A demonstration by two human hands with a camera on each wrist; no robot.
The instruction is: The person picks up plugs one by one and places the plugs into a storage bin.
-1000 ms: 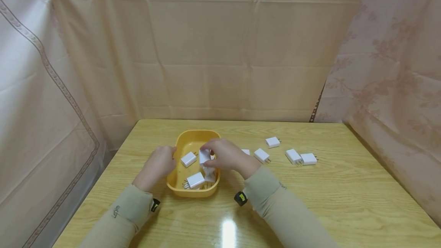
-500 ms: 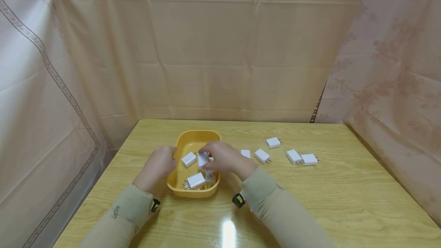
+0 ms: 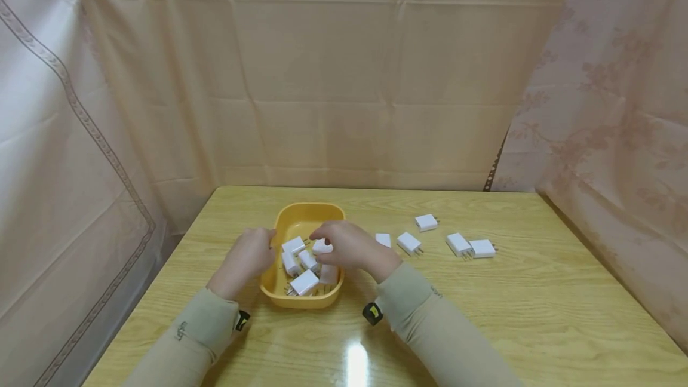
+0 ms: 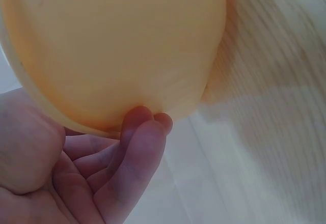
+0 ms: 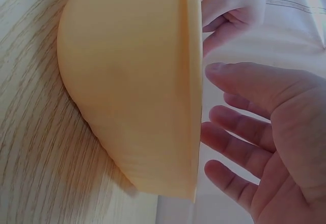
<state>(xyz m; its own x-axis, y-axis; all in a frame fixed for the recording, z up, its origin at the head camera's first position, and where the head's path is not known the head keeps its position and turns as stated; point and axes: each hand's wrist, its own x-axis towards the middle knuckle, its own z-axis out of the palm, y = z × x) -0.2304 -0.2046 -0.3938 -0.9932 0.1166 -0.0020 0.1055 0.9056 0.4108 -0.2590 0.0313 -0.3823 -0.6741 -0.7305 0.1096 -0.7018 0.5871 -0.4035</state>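
Observation:
A yellow plastic tub (image 3: 301, 301) stands on the table with several white plug chargers (image 3: 304, 283) lying jumbled inside. At its left side my left hand (image 3: 244, 260) holds the rim; the left wrist view shows its fingers (image 4: 137, 147) pinching the tub's edge. Over the right side of the tub hovers my right hand (image 3: 355, 248), thumb and fingers apart, holding nothing. A white charger (image 3: 322, 247) lies below its fingertips, partly covered by them. In the right wrist view the right hand (image 5: 285, 132) is spread beside the tub's rim.
Right of the tub, several more chargers lie on the wooden table: one (image 3: 383, 240) partly behind the right hand, one (image 3: 410, 243) near it, one (image 3: 427, 222) farther back, and a touching pair (image 3: 458, 245). Cloth curtains (image 3: 344, 76) enclose the back and sides.
The right hand has let go of the chargers it held, and its fingers have spread. More chargers now lie in the middle of the tub. The left hand stays at the rim.

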